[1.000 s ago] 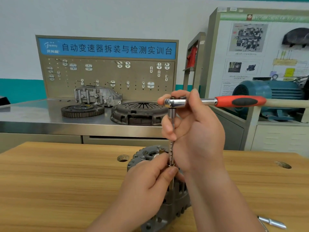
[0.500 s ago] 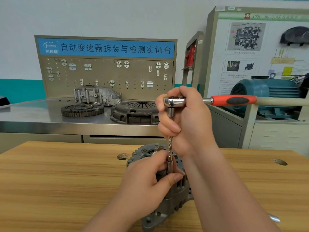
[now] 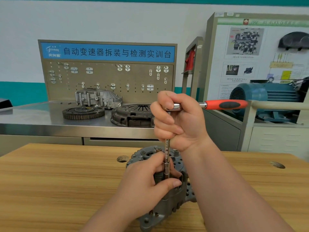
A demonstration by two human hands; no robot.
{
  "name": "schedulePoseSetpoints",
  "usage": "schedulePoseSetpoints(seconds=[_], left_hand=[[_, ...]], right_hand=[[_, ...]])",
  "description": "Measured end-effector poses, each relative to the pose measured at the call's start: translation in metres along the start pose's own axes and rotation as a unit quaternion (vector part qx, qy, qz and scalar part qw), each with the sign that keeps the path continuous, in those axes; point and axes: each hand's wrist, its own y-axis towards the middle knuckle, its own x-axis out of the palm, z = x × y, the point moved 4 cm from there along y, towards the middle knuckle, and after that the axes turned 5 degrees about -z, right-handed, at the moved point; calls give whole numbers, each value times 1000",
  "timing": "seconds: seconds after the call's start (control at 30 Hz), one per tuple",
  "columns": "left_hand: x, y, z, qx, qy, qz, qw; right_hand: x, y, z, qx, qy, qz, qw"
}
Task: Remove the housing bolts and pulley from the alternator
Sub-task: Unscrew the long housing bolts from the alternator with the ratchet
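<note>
Gripping ratchet (image 3: 224,104), right hand (image 3: 180,121) above alternator (image 3: 167,206), left hand (image 3: 147,185) pinching extension (image 3: 166,153)

ratchet (image 3: 224,104): chrome shaft, orange-red handle, black inset
extension bar (image 3: 166,148): silver, dark lettering
alternator (image 3: 168,203): dull grey
table (image 3: 58,181): pale wood grain
sign (image 3: 107,51): blue, white characters
pegboard (image 3: 103,77): tan, dotted with holes
bench (image 3: 33,118): brushed steel silver
motor (image 3: 267,94): teal-blue
wall (image 3: 100,19): white over a teal band
</note>
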Motion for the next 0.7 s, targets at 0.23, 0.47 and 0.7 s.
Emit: schedulePoseSetpoints(seconds=[0.23,0.47,0.7], left_hand=[[2,1,2,24,16,25,999],[2,1,6,34,42,66,996],[-3,-1,5,52,54,47,996]], right_hand=[[-6,-2,0,21,12,14,1000],[-9,-16,-6,51,-91,279,955],[-2,-14,-4,77,-94,303,945]])
